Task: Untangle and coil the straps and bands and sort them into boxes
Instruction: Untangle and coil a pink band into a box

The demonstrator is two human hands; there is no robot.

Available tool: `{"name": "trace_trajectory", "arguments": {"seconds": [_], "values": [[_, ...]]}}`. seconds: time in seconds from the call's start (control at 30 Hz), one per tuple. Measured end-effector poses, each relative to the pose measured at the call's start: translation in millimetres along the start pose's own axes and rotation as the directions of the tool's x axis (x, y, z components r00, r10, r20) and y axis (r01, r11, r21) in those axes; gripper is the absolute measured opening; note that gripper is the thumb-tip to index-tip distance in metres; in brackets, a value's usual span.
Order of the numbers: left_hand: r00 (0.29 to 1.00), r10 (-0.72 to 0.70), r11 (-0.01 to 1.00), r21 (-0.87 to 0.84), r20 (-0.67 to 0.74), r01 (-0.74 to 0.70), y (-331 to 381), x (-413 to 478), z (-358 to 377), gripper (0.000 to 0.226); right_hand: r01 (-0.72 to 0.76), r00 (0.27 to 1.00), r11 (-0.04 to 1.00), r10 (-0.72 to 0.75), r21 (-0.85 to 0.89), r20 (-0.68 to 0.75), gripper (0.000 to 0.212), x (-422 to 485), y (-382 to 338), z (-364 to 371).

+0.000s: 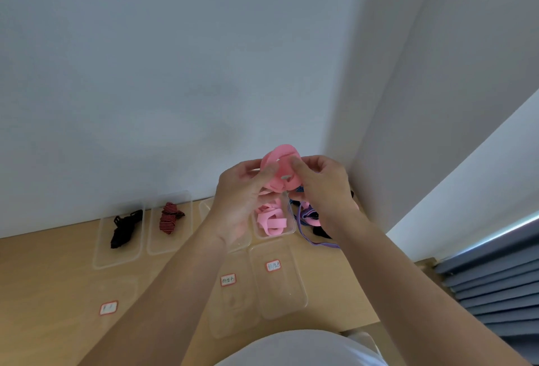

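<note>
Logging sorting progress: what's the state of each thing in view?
Pink elastic band: partly coiled, raised.
Left hand: pinching it.
Right hand: pinching it.
Other pink bands: boxed, loosely folded.
Black fabric strap: bundled, boxed.
Red-black striped strap: bundled, boxed.
Purple narrow strap: tangled, on table.

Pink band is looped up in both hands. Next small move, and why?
Probably lower the pink coil into the clear box right below it. The left hand and right hand pinch it as a formed loop, and that box already holds pink bands, while the black strap and striped strap lie in other boxes. Whether a loose tail remains is hidden by the hands.
</note>
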State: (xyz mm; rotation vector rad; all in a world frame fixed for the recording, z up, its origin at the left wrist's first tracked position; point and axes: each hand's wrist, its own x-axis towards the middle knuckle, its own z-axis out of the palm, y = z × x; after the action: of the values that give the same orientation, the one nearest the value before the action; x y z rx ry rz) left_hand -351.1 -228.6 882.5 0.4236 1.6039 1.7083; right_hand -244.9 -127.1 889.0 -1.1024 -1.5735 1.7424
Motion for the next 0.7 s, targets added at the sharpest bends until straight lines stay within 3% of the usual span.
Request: {"name": "trace_trajectory", "arguments": {"seconds": [0.2, 0.37, 0.5, 0.57, 0.63, 0.7], "values": [[0.999, -0.039, 0.997, 0.064, 0.01, 0.038, -21, 19, -20, 0.026, -0.117, 0.979, 0.99, 0.129, -0.08, 0.16, 0.024, 12, 16, -3], [0.999, -0.053, 0.949, 0.311, -0.005, 0.052, -47, 46, -31, 0.014, -0.192, 0.957, 0.963, 0.227, -0.191, 0.183, 0.017, 29, 52, -1], [0.999, -0.035, 0.799, 0.601, 0.017, 0.018, -70, 82, -39, 0.017, -0.201, 0.958, 0.927, 0.254, -0.317, 0.135, 0.015, 37, 91, 6], [0.999, -0.042, 0.727, 0.686, 0.025, 0.014, -76, 97, -36, 0.029, -0.134, 0.971, 0.888, 0.207, -0.44, 0.123, 0.017, 39, 110, 11], [0.998, -0.041, 0.659, 0.752, 0.053, -0.013, -81, 111, -31, 0.003, -0.039, 0.982, 0.818, 0.138, -0.574, 0.129, 0.022, 37, 125, 14], [0.988, -0.047, 0.549, 0.83, 0.147, -0.097, -88, 125, -26, 0.01, 0.079, 0.99, 0.732, 0.02, -0.677, 0.137, 0.032, 31, 140, 17]]}}
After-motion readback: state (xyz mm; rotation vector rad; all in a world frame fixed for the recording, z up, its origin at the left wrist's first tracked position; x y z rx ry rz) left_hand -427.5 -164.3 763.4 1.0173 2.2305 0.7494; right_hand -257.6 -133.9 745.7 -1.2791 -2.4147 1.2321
